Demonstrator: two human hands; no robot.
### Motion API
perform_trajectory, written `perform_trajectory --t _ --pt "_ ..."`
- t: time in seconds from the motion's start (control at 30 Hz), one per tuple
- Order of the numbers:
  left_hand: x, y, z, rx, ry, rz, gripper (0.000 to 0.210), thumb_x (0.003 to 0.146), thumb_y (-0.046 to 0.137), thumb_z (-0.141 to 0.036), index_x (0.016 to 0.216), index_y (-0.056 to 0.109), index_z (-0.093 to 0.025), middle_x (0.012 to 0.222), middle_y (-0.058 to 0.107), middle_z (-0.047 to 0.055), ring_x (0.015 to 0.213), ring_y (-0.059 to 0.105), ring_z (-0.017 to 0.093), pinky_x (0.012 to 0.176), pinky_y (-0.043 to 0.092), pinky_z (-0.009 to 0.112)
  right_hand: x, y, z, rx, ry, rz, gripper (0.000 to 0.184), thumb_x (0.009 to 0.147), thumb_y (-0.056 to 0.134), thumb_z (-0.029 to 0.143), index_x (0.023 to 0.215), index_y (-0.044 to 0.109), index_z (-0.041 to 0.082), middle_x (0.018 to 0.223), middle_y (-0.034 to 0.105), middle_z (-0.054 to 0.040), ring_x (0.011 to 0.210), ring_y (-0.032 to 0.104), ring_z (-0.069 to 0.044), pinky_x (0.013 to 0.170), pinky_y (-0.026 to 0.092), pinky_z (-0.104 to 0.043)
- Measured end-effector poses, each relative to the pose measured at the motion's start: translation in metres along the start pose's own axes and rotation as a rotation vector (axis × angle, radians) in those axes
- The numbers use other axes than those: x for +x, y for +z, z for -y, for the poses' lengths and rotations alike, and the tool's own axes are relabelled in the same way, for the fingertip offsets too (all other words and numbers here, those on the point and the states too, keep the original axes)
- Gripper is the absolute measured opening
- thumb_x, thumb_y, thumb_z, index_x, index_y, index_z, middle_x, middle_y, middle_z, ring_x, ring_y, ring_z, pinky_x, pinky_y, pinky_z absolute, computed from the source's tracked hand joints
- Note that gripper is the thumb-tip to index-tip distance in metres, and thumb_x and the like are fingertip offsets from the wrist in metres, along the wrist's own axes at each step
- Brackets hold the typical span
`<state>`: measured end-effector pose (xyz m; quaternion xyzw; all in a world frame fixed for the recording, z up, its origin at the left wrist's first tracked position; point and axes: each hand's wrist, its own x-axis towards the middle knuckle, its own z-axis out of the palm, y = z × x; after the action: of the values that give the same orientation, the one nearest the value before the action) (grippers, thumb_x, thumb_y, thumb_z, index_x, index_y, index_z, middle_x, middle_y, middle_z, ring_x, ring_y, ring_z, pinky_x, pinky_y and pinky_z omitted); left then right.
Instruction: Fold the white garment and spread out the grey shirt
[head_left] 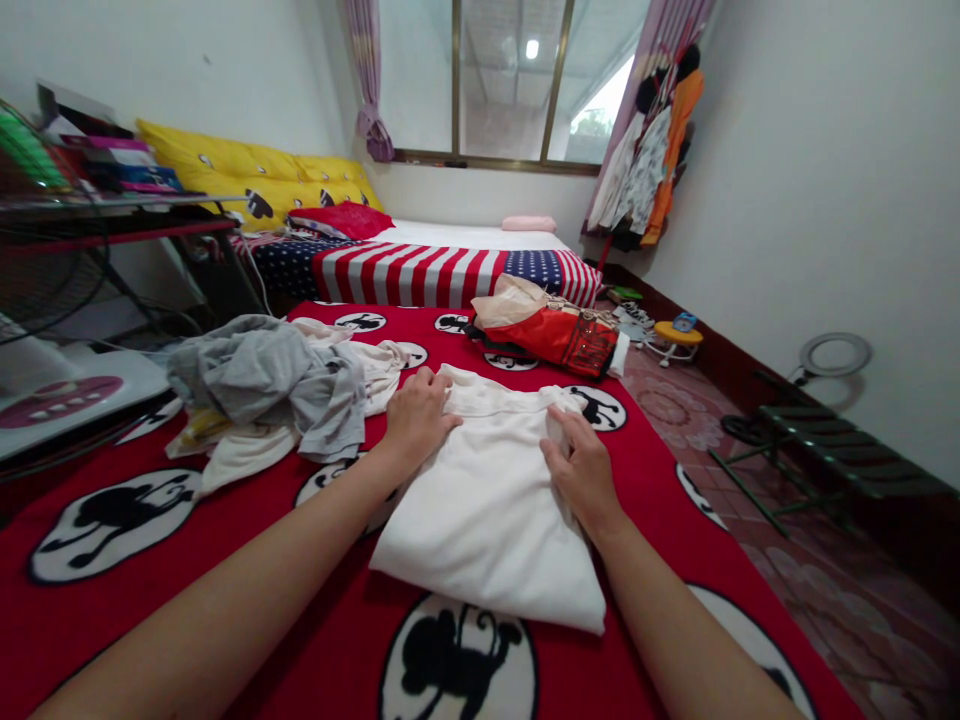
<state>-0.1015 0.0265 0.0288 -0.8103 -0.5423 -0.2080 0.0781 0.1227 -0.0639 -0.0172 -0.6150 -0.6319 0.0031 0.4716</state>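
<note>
While both hands lay on the cloth: the person leaned over a red blanket (225, 560) printed with black figures in white ovals.
White garment: a folded white garment (487, 510) lay flat on the blanket, between the two forearms, its far edge bunched near the fingers.
Left hand: the left hand (416, 415) rested palm down on the garment's upper left corner, fingers spread and pressing, not closed around anything.
Right hand: the right hand (581, 465) lay on the garment's right edge, fingers curled slightly over the fabric, flat rather than clenched.
Clothes pile: a heap of grey and cream clothes (274, 390) sat just left of the left hand.
Red bag: a red bag (559, 335) with tan paper lay beyond the garment.
Background: a striped and starred bed cover (442, 270) and yellow pillows (255, 175) stood under the window (510, 80).
</note>
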Motion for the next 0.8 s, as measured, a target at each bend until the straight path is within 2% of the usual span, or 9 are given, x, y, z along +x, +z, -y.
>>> perform_trajectory --t 0.17,0.23,0.33,0.37,0.43,0.53,0.6,0.7,0.8 --pt "0.01 0.0 0.002 -0.073 -0.019 0.193 0.025 0.074 0.069 -0.039 0.093 0.068 -0.022 0.097 0.064 0.006 0.091 0.06 0.026 0.07 0.045 0.032 -0.001 -0.001 0.002 0.029 -0.012 0.0 0.044 0.08 0.053 0.019 0.123 0.059 0.017 0.123 0.058 -0.0117 0.119 0.052 -0.023 0.105 0.039 -0.04" --pt "0.015 -0.004 0.0 -0.107 -0.006 0.132 0.015 0.078 0.064 -0.031 0.089 0.067 -0.023 0.095 0.065 0.004 0.089 0.061 0.024 0.07 0.045 0.03 0.0 -0.003 0.006 0.048 -0.018 -0.077 0.044 0.082 0.053 0.021 0.125 0.058 0.018 0.124 0.058 -0.0112 0.119 0.052 -0.023 0.104 0.04 -0.039" --pt "0.023 -0.01 -0.007 -0.14 0.047 -0.072 0.013 0.081 0.057 -0.022 0.092 0.064 -0.024 0.096 0.064 0.004 0.093 0.059 0.022 0.075 0.044 0.03 0.002 -0.006 0.011 0.026 -0.037 -0.217 0.045 0.086 0.05 0.024 0.131 0.053 0.02 0.126 0.055 -0.0108 0.12 0.051 -0.022 0.104 0.04 -0.038" --pt "0.025 -0.01 -0.009 -0.146 0.057 -0.113 0.014 0.082 0.056 -0.021 0.094 0.063 -0.023 0.096 0.064 0.004 0.096 0.059 0.023 0.078 0.044 0.03 0.003 -0.006 0.011 0.002 -0.031 -0.228 0.046 0.087 0.049 0.025 0.132 0.052 0.02 0.126 0.054 -0.0114 0.121 0.05 -0.023 0.104 0.04 -0.039" --pt "0.028 -0.006 -0.012 -0.151 0.047 -0.117 0.021 0.082 0.059 -0.023 0.102 0.061 -0.023 0.1 0.063 0.005 0.099 0.058 0.023 0.081 0.043 0.031 0.004 -0.004 0.007 -0.054 0.023 -0.183 0.047 0.085 0.048 0.024 0.132 0.052 0.016 0.127 0.053 -0.0142 0.122 0.048 -0.025 0.104 0.039 -0.042" --pt "0.025 0.003 -0.009 -0.166 -0.02 -0.039 0.039 0.079 0.065 -0.03 0.116 0.055 -0.023 0.109 0.061 0.007 0.098 0.059 0.024 0.078 0.045 0.03 0.005 0.002 -0.004 -0.108 0.137 -0.059 0.049 0.08 0.05 0.023 0.127 0.055 0.011 0.124 0.053 -0.018 0.119 0.049 -0.03 0.1 0.042 -0.046" --pt "0.019 0.004 -0.005 -0.195 -0.072 0.006 0.041 0.081 0.063 -0.039 0.118 0.053 -0.023 0.103 0.064 0.007 0.094 0.062 0.024 0.074 0.044 0.029 0.005 0.005 -0.009 -0.094 0.144 -0.032 0.048 0.078 0.051 0.023 0.125 0.056 0.013 0.124 0.053 -0.0171 0.118 0.05 -0.029 0.1 0.042 -0.046" --pt "0.003 -0.005 0.004 -0.207 -0.145 0.093 0.045 0.083 0.056 -0.052 0.117 0.054 -0.023 0.082 0.068 0.004 0.083 0.064 0.024 0.069 0.043 0.029 0.006 0.004 -0.012 -0.04 0.09 -0.06 0.047 0.077 0.052 0.022 0.123 0.056 0.014 0.121 0.055 -0.0152 0.116 0.05 -0.027 0.101 0.041 -0.044" --pt "-0.019 -0.022 0.011 -0.226 -0.157 0.271 0.049 0.081 0.053 -0.061 0.111 0.058 -0.022 0.083 0.069 0.006 0.083 0.065 0.025 0.068 0.043 0.029 0.006 0.001 -0.013 -0.028 0.091 -0.098 0.044 0.076 0.054 0.021 0.119 0.057 0.012 0.118 0.056 -0.0154 0.113 0.051 -0.026 0.099 0.043 -0.043"
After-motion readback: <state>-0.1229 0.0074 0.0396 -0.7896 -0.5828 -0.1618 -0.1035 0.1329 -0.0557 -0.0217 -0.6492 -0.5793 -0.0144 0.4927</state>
